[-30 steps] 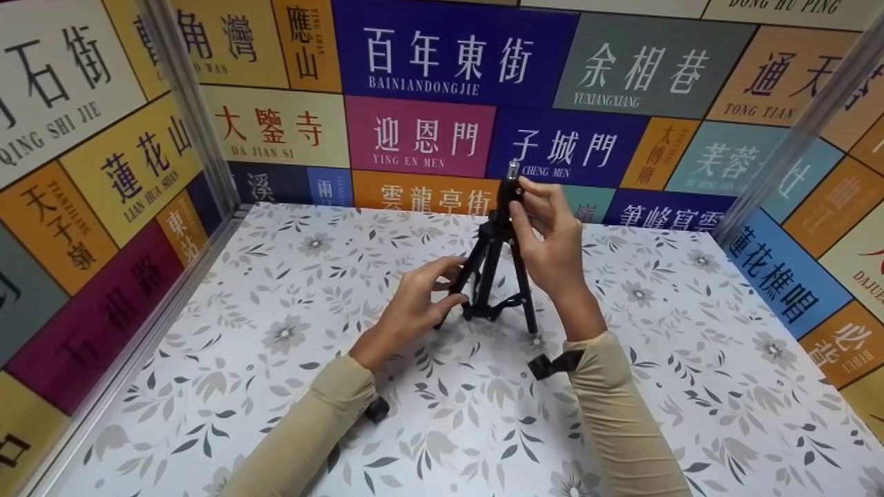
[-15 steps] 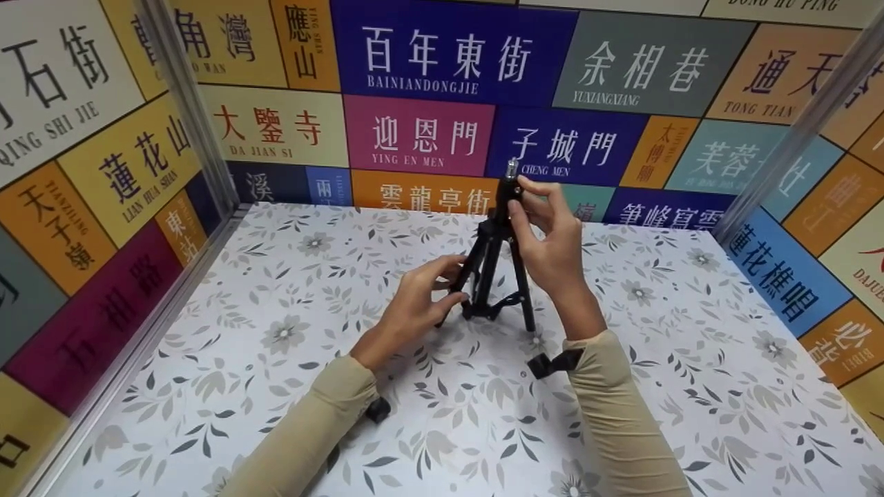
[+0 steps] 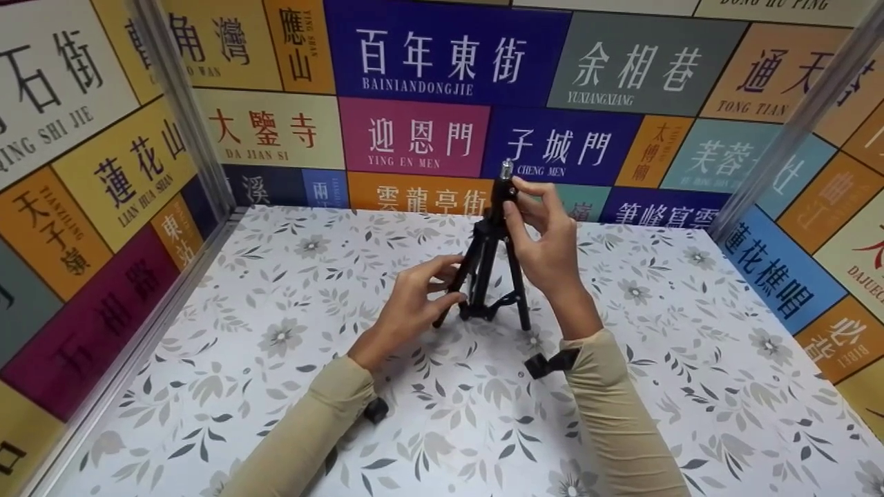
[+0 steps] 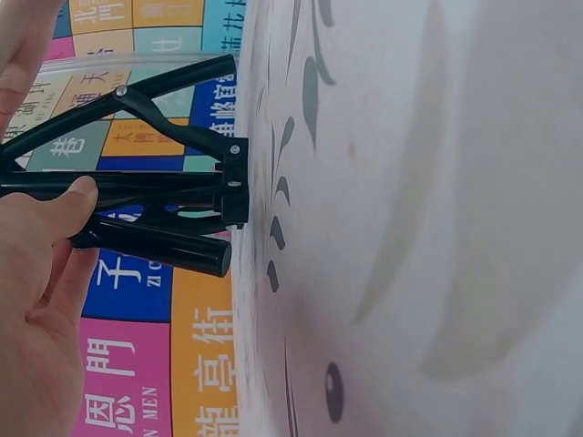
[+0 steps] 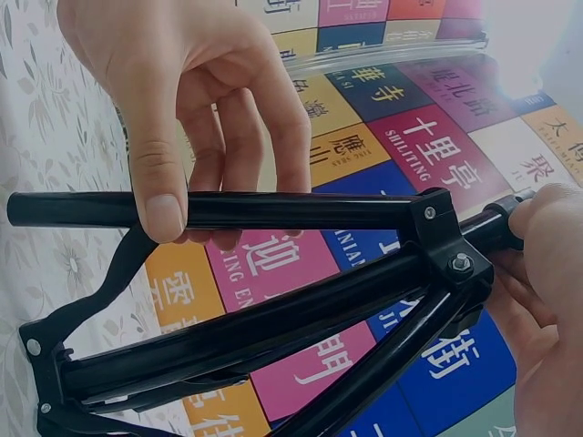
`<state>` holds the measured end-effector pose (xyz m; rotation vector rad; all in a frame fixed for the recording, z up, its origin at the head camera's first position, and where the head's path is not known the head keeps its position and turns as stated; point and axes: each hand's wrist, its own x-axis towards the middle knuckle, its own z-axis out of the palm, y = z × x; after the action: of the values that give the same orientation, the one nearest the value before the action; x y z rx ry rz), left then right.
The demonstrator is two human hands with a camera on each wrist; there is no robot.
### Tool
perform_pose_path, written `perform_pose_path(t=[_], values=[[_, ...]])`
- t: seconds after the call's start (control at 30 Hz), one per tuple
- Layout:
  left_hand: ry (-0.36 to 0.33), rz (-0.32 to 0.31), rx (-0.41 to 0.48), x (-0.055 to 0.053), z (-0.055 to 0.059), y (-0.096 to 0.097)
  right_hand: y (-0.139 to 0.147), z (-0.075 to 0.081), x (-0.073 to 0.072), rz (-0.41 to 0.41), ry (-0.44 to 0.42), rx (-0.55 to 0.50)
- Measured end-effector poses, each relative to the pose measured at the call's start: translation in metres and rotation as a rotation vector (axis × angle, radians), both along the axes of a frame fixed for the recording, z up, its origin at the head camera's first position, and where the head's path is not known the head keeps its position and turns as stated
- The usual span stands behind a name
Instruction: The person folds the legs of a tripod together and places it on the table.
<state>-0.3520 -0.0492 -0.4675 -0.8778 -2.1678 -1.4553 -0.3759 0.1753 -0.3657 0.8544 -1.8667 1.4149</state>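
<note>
A small black tripod stands on the patterned tabletop with its legs spread and a silver screw at its top. My left hand pinches the left leg; the right wrist view shows the thumb on one side of that leg and the fingers behind it. Up at the column, just below the screw, my right hand grips the black upper part between thumb and fingers. Folding braces join the legs to a lower hub near the table surface. Part of the column top is hidden behind my right fingers.
A white tabletop with grey flowers and leaves spreads around the tripod. Walls of coloured sign panels enclose it at the back and sides, with metal corner posts. Black wrist straps sit at the sleeve ends.
The head view has shifted very slightly. Both hands keep their hold on the tripod, which stands in essentially the same place.
</note>
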Motion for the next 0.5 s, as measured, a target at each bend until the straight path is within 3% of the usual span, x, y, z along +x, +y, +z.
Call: perform_pose_path(t=[0.2,0.5], values=[[-0.019,-0.008,0.026,-0.002,-0.0003,-0.0022,-0.0011,0.0002,-0.0009,0.0,-0.003,0.008],[-0.027,0.007,-0.006,-0.004,0.0007,-0.0013,0.0008,-0.0005,-0.0013,-0.02,0.007,0.025]])
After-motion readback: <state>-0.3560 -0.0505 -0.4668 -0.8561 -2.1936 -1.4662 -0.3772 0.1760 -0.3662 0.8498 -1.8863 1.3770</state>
